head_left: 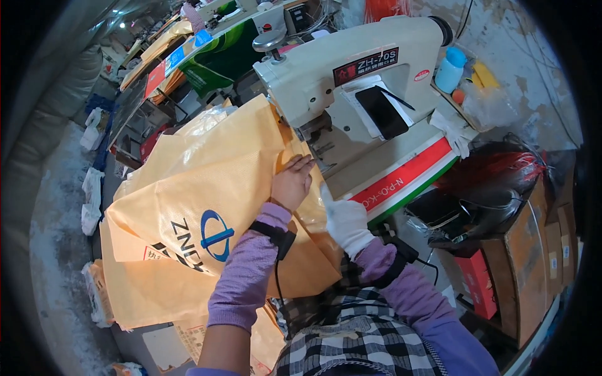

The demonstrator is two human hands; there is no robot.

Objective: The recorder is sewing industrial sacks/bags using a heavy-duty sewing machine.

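A large yellow woven sack (182, 182) with a blue emblem spreads from the sewing machine (301, 75) down to my lap. My left hand (293, 183), bare, is closed on the sack's edge just below the machine's needle area, fingers pointing right. In a white glove, my right hand (348, 224) is at the same edge, a little nearer to me. Its thumb stretches up along the sack, while its other fingers are mostly hidden. Dark straps are around both wrists.
On the machine bed lie a black phone (381, 111) and a pen (397, 98). A blue bottle (450, 70) stands behind, at the right. Cardboard boxes (525, 263) and a dark plastic bag (483, 188) fill the right side. More tables (222, 53) stretch away at the far left.
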